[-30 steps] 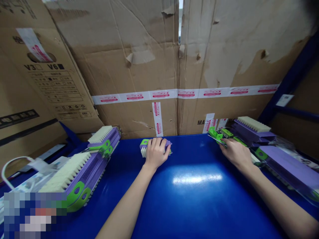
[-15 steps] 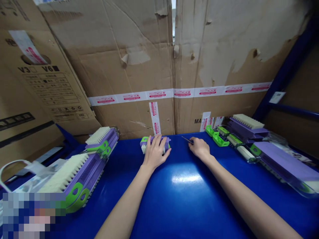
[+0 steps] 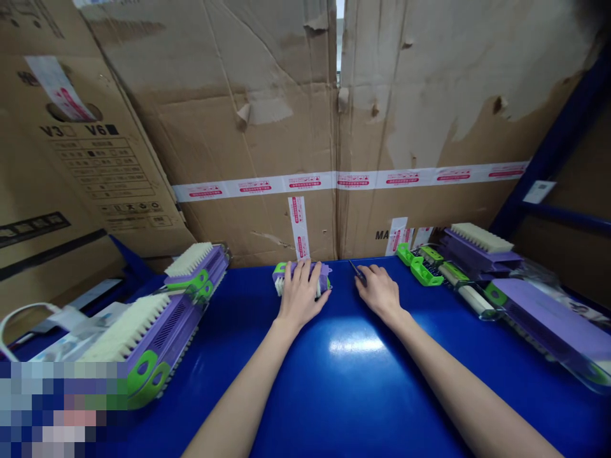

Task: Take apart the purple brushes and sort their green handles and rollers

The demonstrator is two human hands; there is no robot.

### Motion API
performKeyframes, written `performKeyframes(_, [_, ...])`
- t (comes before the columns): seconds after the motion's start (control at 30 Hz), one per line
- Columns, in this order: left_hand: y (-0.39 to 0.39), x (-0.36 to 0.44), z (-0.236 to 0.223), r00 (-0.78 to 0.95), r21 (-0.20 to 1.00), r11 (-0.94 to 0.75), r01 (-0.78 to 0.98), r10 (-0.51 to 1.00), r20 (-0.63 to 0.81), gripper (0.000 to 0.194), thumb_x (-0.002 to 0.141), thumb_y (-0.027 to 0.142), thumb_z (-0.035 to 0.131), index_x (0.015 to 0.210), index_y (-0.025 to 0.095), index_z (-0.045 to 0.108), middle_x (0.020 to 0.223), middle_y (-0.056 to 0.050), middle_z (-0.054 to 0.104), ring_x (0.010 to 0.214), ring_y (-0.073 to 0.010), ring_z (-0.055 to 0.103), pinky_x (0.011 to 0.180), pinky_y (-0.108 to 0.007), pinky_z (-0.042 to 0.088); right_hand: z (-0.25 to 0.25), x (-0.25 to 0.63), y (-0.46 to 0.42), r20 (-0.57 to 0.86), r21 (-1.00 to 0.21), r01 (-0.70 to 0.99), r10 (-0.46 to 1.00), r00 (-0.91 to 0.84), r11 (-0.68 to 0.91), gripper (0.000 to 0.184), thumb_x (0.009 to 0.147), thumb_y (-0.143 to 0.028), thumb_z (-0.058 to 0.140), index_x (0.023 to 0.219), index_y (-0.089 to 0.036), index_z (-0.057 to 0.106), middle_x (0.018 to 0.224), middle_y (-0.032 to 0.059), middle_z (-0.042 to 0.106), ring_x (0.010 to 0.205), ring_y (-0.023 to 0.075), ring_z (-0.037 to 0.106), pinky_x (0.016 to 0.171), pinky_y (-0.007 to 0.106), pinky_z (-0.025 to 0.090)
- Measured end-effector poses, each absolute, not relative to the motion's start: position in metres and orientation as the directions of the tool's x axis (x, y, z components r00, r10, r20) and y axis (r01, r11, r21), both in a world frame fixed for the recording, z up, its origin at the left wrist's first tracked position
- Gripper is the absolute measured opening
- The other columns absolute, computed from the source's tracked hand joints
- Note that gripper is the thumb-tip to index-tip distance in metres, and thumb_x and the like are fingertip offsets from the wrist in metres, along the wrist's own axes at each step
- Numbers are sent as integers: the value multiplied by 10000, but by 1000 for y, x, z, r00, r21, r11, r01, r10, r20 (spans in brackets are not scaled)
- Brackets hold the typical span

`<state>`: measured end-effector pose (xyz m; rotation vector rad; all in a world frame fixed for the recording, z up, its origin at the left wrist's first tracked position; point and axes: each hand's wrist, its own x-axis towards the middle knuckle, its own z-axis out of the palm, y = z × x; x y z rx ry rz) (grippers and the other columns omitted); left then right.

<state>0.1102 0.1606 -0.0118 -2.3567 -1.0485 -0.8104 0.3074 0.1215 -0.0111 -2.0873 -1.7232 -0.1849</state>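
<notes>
My left hand (image 3: 300, 294) lies over a small purple and green brush (image 3: 324, 275) with white bristles at the back of the blue table (image 3: 353, 394); its fingers curl over the top of it. My right hand (image 3: 379, 289) rests just to the right of it, pinched on a thin dark tool (image 3: 356, 270) whose tip points up and left toward the brush.
A stack of purple and green brushes (image 3: 157, 321) lies on the left. More brushes (image 3: 482, 245) and green parts (image 3: 422, 262), some in clear bags, lie on the right. Tall cardboard boxes (image 3: 305, 127) wall the back and left. A blue rack post (image 3: 548, 152) rises at right.
My right hand came away from the green parts on the right and moved left with the thin tool, ending close beside the brush. My left hand stayed on the brush.
</notes>
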Motion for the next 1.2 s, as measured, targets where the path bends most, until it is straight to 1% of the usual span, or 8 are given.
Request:
performKeyframes(0.13, [156, 116, -11, 594, -188, -659, 728, 470, 653, 461, 855, 349, 522, 1254, 119, 512, 1296, -180, 532, 1240, -316, 459, 1087, -514, 276, -9, 297, 116, 596, -312, 916, 803, -18, 252, 469, 892, -266, 348, 1344, -162, 422, 1148, 109, 594, 1078, 241, 505, 920, 384, 433])
performKeyframes(0.23, [152, 120, -12, 627, -190, -700, 689, 443, 640, 518, 829, 378, 557, 1266, 105, 497, 1303, -181, 528, 1247, -308, 455, 1103, -505, 261, -10, 289, 114, 656, -335, 839, 745, -120, 430, 567, 855, -251, 394, 1405, -143, 308, 1241, 135, 544, 1127, 255, 485, 958, 438, 404])
performKeyframes(0.37, [152, 117, -7, 652, -190, -742, 643, 400, 644, 661, 793, 511, 569, 1294, 92, 463, 1278, -197, 543, 1219, -313, 481, 1117, -538, 193, -15, 282, 116, 625, -401, 802, 772, -115, 444, 598, 847, -282, 458, 1406, -138, 302, 1160, 134, 586, 1070, 240, 530, 960, 427, 405])
performKeyframes(0.5, [159, 102, -1, 583, -117, -743, 659, 406, 704, 720, 764, 628, 527, 1254, 102, 499, 1216, -196, 582, 1153, -324, 527, 1097, -560, 188, -18, 282, 118, 618, -411, 817, 782, -76, 405, 617, 849, -288, 505, 1415, -162, 295, 1055, 111, 620, 985, 241, 556, 904, 427, 429])
performKeyframes(0.7, [177, 83, -9, 346, 75, -624, 778, 525, 777, 427, 897, 410, 442, 1215, 132, 501, 1187, -156, 602, 1120, -275, 551, 1035, -498, 297, -16, 291, 119, 693, -171, 877, 688, -216, 448, 617, 845, -202, 510, 1422, -182, 293, 1084, 118, 619, 980, 262, 532, 816, 420, 444])
performKeyframes(0.9, [182, 81, -12, 403, 121, -679, 724, 558, 725, 325, 894, 419, 473, 1079, 159, 531, 1056, -106, 623, 981, -231, 582, 828, -350, 443, -15, 299, 120, 714, -8, 906, 636, -291, 422, 566, 877, -229, 495, 1409, -155, 316, 1063, 120, 637, 964, 257, 528, 776, 386, 428])
performKeyframes(1.1, [179, 80, -9, 433, 81, -711, 699, 510, 743, 337, 833, 470, 560, 961, 161, 517, 950, -91, 615, 903, -230, 574, 775, -345, 443, -17, 305, 122, 740, 141, 905, 565, -366, 402, 457, 900, -196, 452, 1351, -130, 416, 1115, 123, 634, 992, 242, 519, 807, 371, 393])
performKeyframes(1.2, [179, 80, -11, 444, 89, -731, 677, 502, 742, 394, 772, 494, 624, 951, 162, 509, 999, -108, 604, 957, -247, 566, 818, -371, 446, -17, 306, 122, 742, 212, 892, 528, -412, 398, 417, 904, -154, 418, 1317, -126, 469, 1105, 121, 639, 977, 225, 515, 823, 362, 381])
